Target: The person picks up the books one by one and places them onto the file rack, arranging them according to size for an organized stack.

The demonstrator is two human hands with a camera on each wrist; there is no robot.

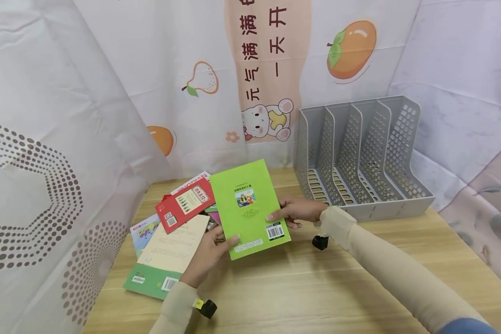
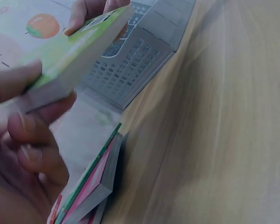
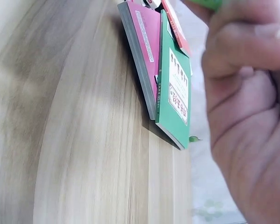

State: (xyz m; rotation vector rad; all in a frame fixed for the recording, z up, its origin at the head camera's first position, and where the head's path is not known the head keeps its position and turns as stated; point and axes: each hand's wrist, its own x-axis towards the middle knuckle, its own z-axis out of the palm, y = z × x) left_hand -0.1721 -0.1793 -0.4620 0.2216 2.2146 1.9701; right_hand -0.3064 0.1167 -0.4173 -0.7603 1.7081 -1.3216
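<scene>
Worked at a wood-grain desk (image 1: pixel 309 292), a little in from its near edge. Pinched the lower left corner of a bright green book (image 1: pixel 250 213) with the left hand (image 1: pixel 208 255), thumb on top of the cover. Gripped the book's right edge with the right hand (image 1: pixel 298 209), thumb just above the barcode (image 1: pixel 275 230). Held it slightly tilted, lifted over the middle of the desk. Saw toward the desk's left edge a cream-and-green book (image 1: pixel 171 253), overlapped by a red book (image 1: pixel 185 207), with a blue book (image 1: pixel 145 232) poking out beside them. Noticed in the far right corner a grey file rack (image 1: pixel 394 207) with four compartments. Faced, beyond the far edge, a white cloth (image 1: pixel 163 41) printed with fruit and lettering.
</scene>
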